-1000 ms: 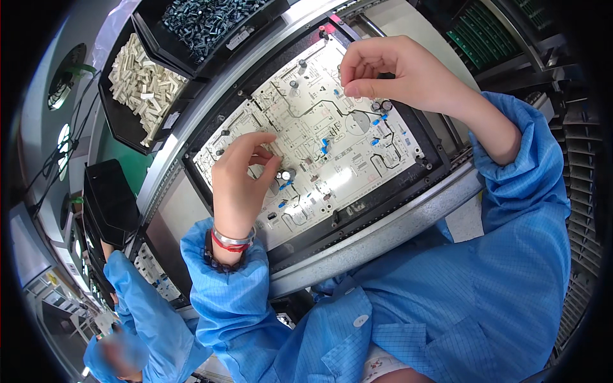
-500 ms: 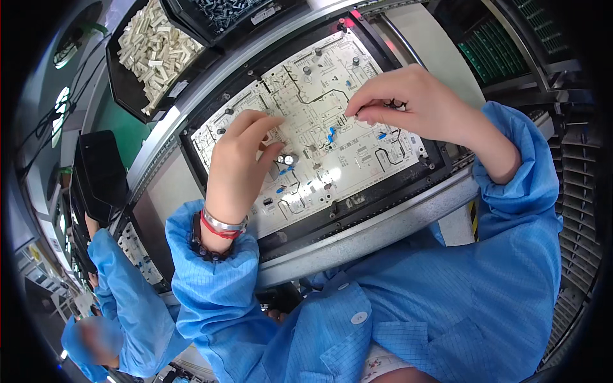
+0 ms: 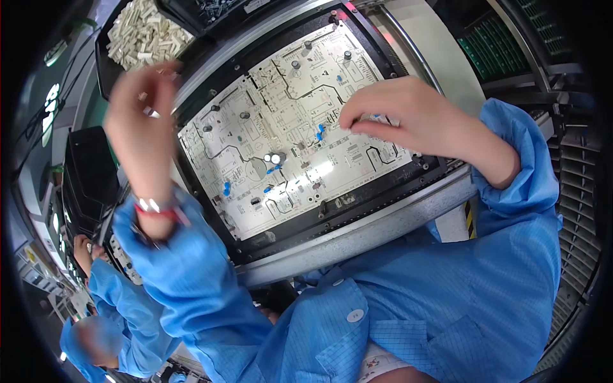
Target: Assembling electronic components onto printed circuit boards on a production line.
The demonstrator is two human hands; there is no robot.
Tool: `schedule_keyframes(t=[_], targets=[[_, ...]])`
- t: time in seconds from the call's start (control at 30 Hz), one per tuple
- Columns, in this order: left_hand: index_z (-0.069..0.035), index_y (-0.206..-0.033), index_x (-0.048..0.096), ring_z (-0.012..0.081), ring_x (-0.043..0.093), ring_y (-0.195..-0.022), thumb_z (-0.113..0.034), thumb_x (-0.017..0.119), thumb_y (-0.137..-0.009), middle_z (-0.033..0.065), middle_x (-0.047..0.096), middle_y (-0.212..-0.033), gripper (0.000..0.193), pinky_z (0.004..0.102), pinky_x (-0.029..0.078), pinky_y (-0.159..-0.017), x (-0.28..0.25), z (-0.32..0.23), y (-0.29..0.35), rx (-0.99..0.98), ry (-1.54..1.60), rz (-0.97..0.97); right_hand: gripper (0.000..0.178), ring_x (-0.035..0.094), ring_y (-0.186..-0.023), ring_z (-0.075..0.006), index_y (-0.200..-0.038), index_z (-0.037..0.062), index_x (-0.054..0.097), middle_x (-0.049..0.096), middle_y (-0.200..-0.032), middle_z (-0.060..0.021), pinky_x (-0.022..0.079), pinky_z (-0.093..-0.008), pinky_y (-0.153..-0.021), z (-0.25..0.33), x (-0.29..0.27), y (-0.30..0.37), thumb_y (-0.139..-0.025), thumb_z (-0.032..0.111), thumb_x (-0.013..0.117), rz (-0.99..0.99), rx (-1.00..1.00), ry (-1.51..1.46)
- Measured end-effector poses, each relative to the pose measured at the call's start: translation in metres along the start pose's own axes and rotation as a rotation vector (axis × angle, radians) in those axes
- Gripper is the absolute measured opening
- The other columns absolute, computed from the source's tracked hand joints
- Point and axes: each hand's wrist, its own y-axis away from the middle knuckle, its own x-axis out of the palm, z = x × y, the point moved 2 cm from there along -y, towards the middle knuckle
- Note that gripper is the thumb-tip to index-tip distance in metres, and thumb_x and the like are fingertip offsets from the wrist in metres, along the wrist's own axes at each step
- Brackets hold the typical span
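Note:
A white circuit board (image 3: pixel 211 175) lies in a black frame (image 3: pixel 281 239), carrying small blue components (image 3: pixel 320 133) and round capacitors (image 3: pixel 275 158). Over its right part is my right hand (image 3: pixel 408 118), thumb and forefinger pinched close above the surface; whatever they hold is too small to make out. My left hand (image 3: pixel 140 118) is off the board's left edge, just below a heap of off-white block-shaped parts (image 3: pixel 150 35). Motion smears its fingers. A small pale spot shows by its palm, and I cannot tell whether it is held.
A black bin (image 3: pixel 101 67) holds the off-white parts; beside it another black bin (image 3: pixel 185 22) contains small dark parts. A metal rail (image 3: pixel 357 223) runs along the near side. Green boards (image 3: pixel 488 51) stand in a rack at far right. A co-worker's blue sleeve (image 3: pixel 128 297) is at lower left.
My left hand has moved from over the board, left and up toward the bin of off-white parts. My right hand stays over the board's right part. The view has shifted slightly.

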Motion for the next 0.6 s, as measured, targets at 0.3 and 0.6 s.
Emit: schedule_keyframes(t=[0.3,0.6], targets=[[-0.003,-0.104,0.063,0.0232,0.064,-0.088,-0.008,0.054,-0.085,0.0156,0.065,-0.094,0.021,0.0295,0.048,-0.077,0.005,0.11,-0.039,-0.061,-0.143,0.368,0.012,0.054,-0.089,-0.0191,-0.078,0.01,0.061,0.057,-0.081,-0.001,0.037,-0.0332,-0.088,0.007,0.024,0.001,-0.071,0.006,0.07,0.051,-0.219,0.229],[-0.005,-0.087,0.07,0.0177,0.067,-0.071,-0.004,0.064,-0.075,0.008,0.068,-0.077,0.014,0.0261,0.051,-0.067,0.004,0.113,-0.057,-0.073,-0.193,0.319,0.012,0.054,-0.086,-0.0204,-0.076,0.0086,0.059,0.056,-0.081,-0.0022,0.038,-0.0336,-0.087,0.011,0.026,-0.001,-0.07,0.004,0.069,-0.018,-0.269,0.233]])
